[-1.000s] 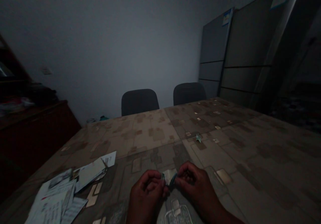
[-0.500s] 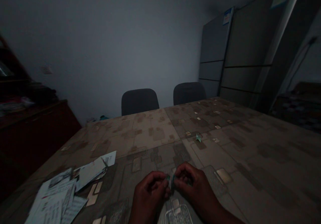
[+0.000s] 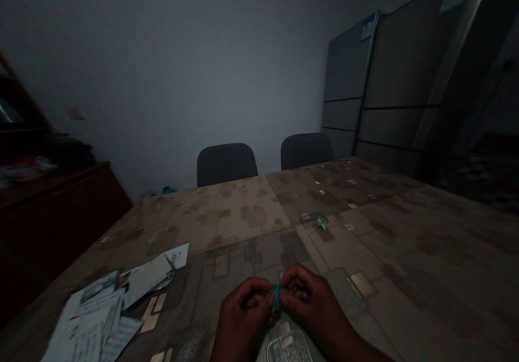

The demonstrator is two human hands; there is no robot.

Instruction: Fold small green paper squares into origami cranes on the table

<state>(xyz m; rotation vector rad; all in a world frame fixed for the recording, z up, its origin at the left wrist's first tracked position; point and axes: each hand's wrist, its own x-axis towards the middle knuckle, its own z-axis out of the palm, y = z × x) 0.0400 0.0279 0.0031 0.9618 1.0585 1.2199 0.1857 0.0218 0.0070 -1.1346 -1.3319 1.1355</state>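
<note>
Between my two hands is a small folded piece of green paper [image 3: 276, 298], standing narrow and upright just above the table. My left hand [image 3: 246, 310] pinches its left side with thumb and forefinger. From the other side, my right hand [image 3: 310, 300] pinches the right edge in the same way. The fingertips hide much of the paper. Farther off on the table, ahead and slightly right of my hands, stands a small folded green paper figure [image 3: 321, 223]; it looks like an origami crane, though it is small and dim.
A patterned cloth covers the table [image 3: 227, 232]. Loose printed papers [image 3: 87, 318] and a small stack of cards or papers [image 3: 150, 281] lie at the left. Two dark chairs [image 3: 227, 164] stand at the far edge. A dark wooden cabinet [image 3: 60, 205] is on the left.
The green paper has turned in my fingers and now shows a green narrow face instead of a pale gap. My fingertips have come slightly closer together. The paper figure stays put.
</note>
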